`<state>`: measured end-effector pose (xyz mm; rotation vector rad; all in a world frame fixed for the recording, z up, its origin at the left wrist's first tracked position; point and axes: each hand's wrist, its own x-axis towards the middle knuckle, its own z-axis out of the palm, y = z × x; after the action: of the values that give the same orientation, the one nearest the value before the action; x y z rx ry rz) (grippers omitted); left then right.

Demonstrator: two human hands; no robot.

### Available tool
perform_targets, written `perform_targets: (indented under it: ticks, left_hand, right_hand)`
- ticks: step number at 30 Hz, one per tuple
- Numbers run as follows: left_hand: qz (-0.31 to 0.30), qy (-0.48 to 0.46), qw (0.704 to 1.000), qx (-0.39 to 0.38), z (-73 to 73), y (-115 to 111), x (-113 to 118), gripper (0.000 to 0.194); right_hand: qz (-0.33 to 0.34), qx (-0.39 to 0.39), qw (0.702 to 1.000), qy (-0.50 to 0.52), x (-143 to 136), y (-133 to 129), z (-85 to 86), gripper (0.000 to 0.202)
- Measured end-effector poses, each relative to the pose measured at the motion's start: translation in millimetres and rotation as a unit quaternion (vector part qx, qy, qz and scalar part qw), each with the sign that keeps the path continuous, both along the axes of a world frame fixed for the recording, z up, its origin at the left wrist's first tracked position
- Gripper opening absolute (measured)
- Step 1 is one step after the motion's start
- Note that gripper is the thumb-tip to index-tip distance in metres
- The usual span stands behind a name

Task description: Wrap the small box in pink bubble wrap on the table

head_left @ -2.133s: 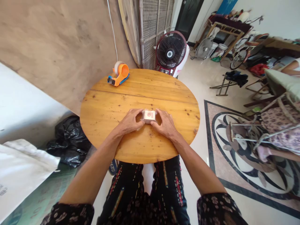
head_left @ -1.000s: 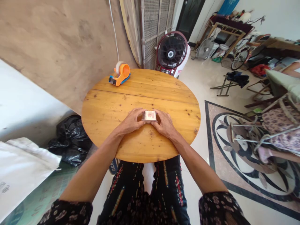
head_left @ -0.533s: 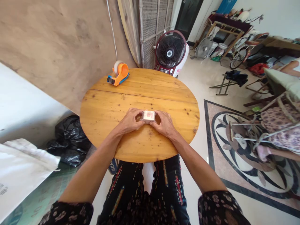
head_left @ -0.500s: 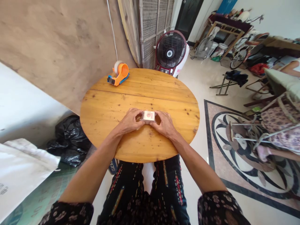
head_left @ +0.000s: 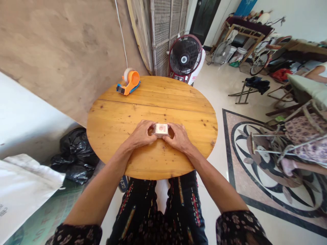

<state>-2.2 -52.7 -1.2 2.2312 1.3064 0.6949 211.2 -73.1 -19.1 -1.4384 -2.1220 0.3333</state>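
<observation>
A small white box (head_left: 161,129) with reddish print, in what looks like clear wrapping, sits on the round wooden table (head_left: 153,160). My left hand (head_left: 143,134) grips its left end, thumb at the near side and fingers at the far side. At the opposite end my right hand (head_left: 178,136) holds it the same way. Both hands rest on the tabletop. Farther off, near the table's back left edge, stands an orange tape dispenser (head_left: 131,81) with a roll of tape, out of reach of the fingers.
A fan (head_left: 184,56) stands behind the table. Black plastic bags (head_left: 75,153) and a white sack (head_left: 24,190) lie at the left. To the right are a folding stool (head_left: 249,89), a bicycle (head_left: 260,61) and another person's arm (head_left: 315,73).
Both hands keep the same hold on the small box. The view has shifted very slightly; otherwise nothing has visibly moved.
</observation>
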Motion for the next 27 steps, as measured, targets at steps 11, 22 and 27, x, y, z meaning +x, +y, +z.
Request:
perform_targets:
  ticks: [11, 22, 27]
  left_hand:
    - [0.002, -0.003, 1.000, -0.006, -1.7, 1.1, -0.3, 0.034]
    - [-0.010, 0.011, 1.000, -0.019, -1.7, -3.5, -1.5, 0.074]
    - [-0.040, 0.011, 0.999, 0.001, 2.7, -2.5, -0.4, 0.045]
  right_hand:
    - [0.008, -0.011, 1.000, -0.004, 0.9, -0.7, 3.4, 0.056]
    - [0.021, -0.021, 0.999, -0.017, 2.7, -5.7, 7.5, 0.071]
    - [0.034, -0.009, 0.999, -0.016, 4.7, -4.5, 7.8, 0.051]
